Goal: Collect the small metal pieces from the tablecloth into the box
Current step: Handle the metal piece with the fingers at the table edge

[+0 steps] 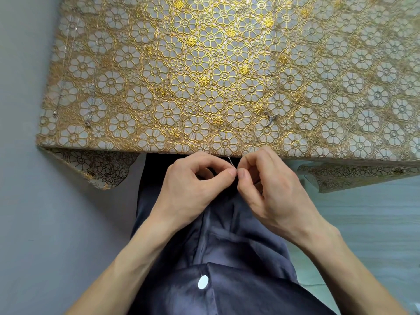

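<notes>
The left hand (195, 180) and right hand (270, 187) are pinching a thin silver chain (231, 162) with curled fingers (229, 172), its tail trailing over the tablecloth (204, 64) edge. Lifting slowly is likely avoiding snags; the box is not showing.

Gold floral tablecloth (204, 53), small metal pieces (271, 119) scattered

Wide flat tablecloth (227, 64), thin chains (271, 119) scattered.

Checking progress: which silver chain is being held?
The chain at the near edge of the tablecloth, pinched between left hand and right hand; the others lie flat, untouched.
</notes>
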`<state>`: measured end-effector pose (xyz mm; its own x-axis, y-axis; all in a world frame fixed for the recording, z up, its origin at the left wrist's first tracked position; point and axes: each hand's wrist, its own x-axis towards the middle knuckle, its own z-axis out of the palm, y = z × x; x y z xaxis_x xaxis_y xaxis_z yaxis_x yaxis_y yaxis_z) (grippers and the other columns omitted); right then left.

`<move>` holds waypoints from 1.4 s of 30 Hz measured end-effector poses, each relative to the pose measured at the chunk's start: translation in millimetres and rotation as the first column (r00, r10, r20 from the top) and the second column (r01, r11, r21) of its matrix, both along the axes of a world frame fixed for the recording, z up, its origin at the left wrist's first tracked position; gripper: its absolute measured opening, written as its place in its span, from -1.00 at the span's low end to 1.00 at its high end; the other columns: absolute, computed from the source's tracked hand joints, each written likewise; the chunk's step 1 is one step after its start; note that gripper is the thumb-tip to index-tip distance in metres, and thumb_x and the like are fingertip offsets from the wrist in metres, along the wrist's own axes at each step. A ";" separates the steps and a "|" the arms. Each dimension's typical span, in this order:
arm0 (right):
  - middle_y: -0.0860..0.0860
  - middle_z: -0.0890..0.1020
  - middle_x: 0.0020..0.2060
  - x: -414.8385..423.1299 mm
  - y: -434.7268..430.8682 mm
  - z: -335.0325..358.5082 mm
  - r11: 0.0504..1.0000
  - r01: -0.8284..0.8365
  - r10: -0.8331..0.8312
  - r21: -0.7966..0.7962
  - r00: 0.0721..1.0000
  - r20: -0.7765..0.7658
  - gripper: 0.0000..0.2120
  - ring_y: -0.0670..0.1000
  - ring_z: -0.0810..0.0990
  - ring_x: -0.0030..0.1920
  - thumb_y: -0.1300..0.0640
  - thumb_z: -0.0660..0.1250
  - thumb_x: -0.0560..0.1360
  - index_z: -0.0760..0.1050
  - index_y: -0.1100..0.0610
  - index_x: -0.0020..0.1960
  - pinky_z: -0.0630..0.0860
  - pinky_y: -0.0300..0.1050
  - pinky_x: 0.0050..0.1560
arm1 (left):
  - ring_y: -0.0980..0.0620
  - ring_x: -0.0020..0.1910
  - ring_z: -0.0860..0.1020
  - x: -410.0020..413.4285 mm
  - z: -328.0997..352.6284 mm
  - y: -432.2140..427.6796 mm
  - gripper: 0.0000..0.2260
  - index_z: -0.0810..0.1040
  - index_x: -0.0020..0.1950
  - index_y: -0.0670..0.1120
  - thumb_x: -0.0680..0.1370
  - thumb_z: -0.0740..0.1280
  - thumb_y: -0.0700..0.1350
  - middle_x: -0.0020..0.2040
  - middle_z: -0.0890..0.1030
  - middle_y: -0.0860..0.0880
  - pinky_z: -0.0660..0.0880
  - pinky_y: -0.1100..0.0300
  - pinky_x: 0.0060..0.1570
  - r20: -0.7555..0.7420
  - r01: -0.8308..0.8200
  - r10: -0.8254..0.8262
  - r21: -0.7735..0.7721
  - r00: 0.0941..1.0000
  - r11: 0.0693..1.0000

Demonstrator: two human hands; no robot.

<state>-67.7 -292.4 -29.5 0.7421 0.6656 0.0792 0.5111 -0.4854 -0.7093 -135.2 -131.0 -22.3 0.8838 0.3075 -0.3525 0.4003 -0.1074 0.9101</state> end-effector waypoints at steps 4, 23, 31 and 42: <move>-0.09 0.42 -0.12 4.5 2.9 -1.8 1.000 -0.017 0.016 0.019 1.000 0.010 -0.84 -0.07 0.41 -0.18 0.06 0.19 0.59 0.44 0.15 -0.01 0.43 -0.01 -0.24 | 0.17 -0.30 0.53 3.4 -0.1 -0.9 -0.80 0.69 -0.19 0.10 0.33 0.41 0.18 -0.20 0.66 0.14 0.43 0.35 -0.20 0.021 -0.017 0.017 0.028 1.000 0.999; -0.12 0.46 -0.18 21.0 12.7 -15.6 0.984 0.119 -0.107 0.133 0.990 -0.094 -0.89 -0.18 0.45 -0.22 0.07 0.21 0.60 0.45 0.09 -0.02 0.34 -0.44 -0.18 | 0.25 -0.31 0.54 21.1 12.3 4.8 -0.90 0.72 -0.16 0.13 0.49 0.44 0.10 -0.20 0.67 0.28 0.43 0.33 -0.21 -0.141 0.000 0.031 0.211 0.990 0.978; -0.23 0.42 -0.31 26.9 10.6 -10.8 0.972 0.177 -0.138 0.156 0.963 -0.230 -0.93 -0.12 0.46 -0.39 -0.01 0.19 0.61 0.36 -0.13 -0.05 0.35 -0.32 -0.31 | 0.00 -0.08 0.51 33.6 4.2 33.5 -0.77 0.67 0.16 0.20 0.51 0.43 0.09 0.08 0.59 0.14 0.53 0.03 -0.15 0.098 0.133 -0.332 0.784 0.938 0.606; -0.18 0.46 -0.21 38.4 17.3 -7.3 0.984 0.170 -0.162 0.059 0.980 -0.113 -0.89 -0.12 0.48 -0.26 -0.01 0.18 0.60 0.40 0.00 -0.04 0.35 -0.39 -0.23 | -0.14 -0.08 0.61 52.6 -19.4 53.3 -0.85 0.64 -0.02 -0.07 0.63 0.32 -0.05 0.00 0.65 -0.02 0.51 -0.04 -0.15 0.160 0.125 -0.585 0.901 0.795 0.416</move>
<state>-29.3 -275.0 -36.8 0.8484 0.5283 0.0341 0.3468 -0.5059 -0.7898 -82.6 -77.6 -41.7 0.9502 -0.1439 0.2765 -0.2355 -0.9125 0.3345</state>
